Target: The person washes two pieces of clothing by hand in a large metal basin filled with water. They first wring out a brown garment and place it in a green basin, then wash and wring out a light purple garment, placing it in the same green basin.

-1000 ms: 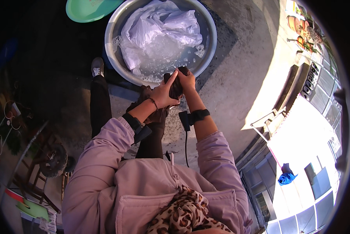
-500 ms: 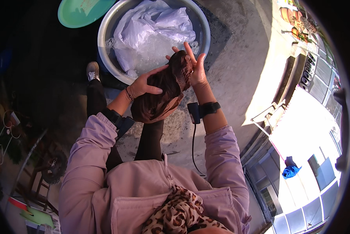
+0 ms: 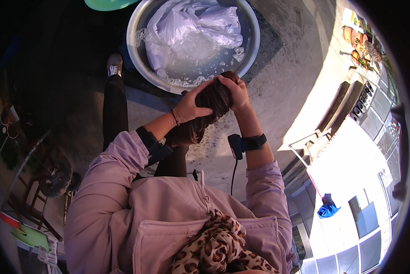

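Note:
A dark brown cloth (image 3: 214,101), bunched into a thick roll, is in both my hands just in front of a round metal basin (image 3: 254,45). My left hand (image 3: 186,109) is closed around its middle, thumb lying across the top. At its far end my right hand (image 3: 238,93) is wrapped round the fabric, fingers curled. The cloth's loose lower part (image 3: 186,132) hangs over my leg. Inside the basin, a pale lilac, thin crinkled fabric (image 3: 193,23) sits in water with white suds. What exact garment the brown cloth is cannot be made out.
Part of a green basin (image 3: 111,3) shows at the far left. My foot in a grey shoe (image 3: 114,65) stands left of the metal basin. Wooden steps (image 3: 335,105) with a row of dark round objects lie to the right. A blue cloth (image 3: 328,210) hangs at lower right.
My right hand has gone from spread fingers to a grip on the cloth's end. The cloth is now bunched tighter and narrower. The whole view has shifted slightly, the basin appearing further right and higher.

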Action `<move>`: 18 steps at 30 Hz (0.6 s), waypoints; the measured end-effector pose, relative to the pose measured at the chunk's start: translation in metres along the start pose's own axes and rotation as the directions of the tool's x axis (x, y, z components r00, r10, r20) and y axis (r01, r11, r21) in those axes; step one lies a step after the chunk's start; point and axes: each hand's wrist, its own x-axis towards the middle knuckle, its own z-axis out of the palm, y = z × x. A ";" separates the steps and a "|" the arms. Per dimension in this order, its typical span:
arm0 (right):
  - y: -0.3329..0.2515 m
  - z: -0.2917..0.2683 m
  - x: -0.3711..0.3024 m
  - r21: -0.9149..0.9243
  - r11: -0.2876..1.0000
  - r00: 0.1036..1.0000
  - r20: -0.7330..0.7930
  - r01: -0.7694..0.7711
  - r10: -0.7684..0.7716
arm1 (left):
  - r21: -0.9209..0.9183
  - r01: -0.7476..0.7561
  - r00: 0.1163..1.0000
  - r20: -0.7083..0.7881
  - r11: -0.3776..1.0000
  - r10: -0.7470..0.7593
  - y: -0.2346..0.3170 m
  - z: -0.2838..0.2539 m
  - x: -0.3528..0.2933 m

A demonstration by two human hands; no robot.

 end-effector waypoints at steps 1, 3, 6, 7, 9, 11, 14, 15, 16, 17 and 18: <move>0.004 -0.001 0.003 -0.013 0.999 0.999 -0.026 -0.041 0.040 | 0.043 0.019 1.000 -0.024 0.999 -0.018 -0.003 0.003 -0.002; 0.011 -0.004 0.009 -0.036 0.992 0.990 -0.079 -0.120 0.116 | 0.132 0.096 0.993 -0.075 0.987 -0.086 -0.010 0.007 -0.005; 0.021 -0.007 0.019 -0.069 0.993 0.991 -0.102 -0.096 0.088 | 0.213 0.084 0.991 -0.123 0.973 -0.059 -0.018 0.011 -0.006; 0.025 -0.008 0.021 -0.087 0.987 0.984 -0.135 -0.132 0.120 | 0.244 0.091 0.989 -0.132 0.966 -0.060 -0.021 0.012 -0.007; 0.031 -0.010 0.028 -0.109 0.975 0.966 -0.192 -0.195 0.172 | 0.303 0.158 0.981 -0.158 0.940 -0.114 -0.026 0.014 -0.007; 0.036 -0.012 0.033 -0.225 0.960 0.975 -0.180 -0.169 0.129 | 0.358 0.194 0.973 -0.188 0.913 -0.133 -0.030 0.018 -0.008; 0.044 -0.015 0.039 -0.402 0.902 0.968 -0.243 -0.157 0.060 | 0.425 0.234 0.961 -0.235 0.874 -0.143 -0.036 0.022 -0.007; 0.046 -0.015 0.040 -0.461 0.873 0.962 -0.271 -0.157 0.029 | 0.435 0.256 0.956 -0.247 0.863 -0.159 -0.038 0.023 -0.006; 0.048 -0.015 0.042 -0.491 0.859 0.963 -0.269 -0.146 0.010 | 0.447 0.281 0.949 -0.263 0.849 -0.176 -0.039 0.024 -0.006; 0.050 -0.015 0.044 -0.519 0.844 0.964 -0.266 -0.135 -0.009 | 0.460 0.292 0.944 -0.278 0.839 -0.177 -0.040 0.024 -0.006; 0.052 -0.015 0.044 -0.544 0.828 0.963 -0.268 -0.134 -0.019 | 0.472 0.301 0.940 -0.291 0.828 -0.176 -0.041 0.026 -0.005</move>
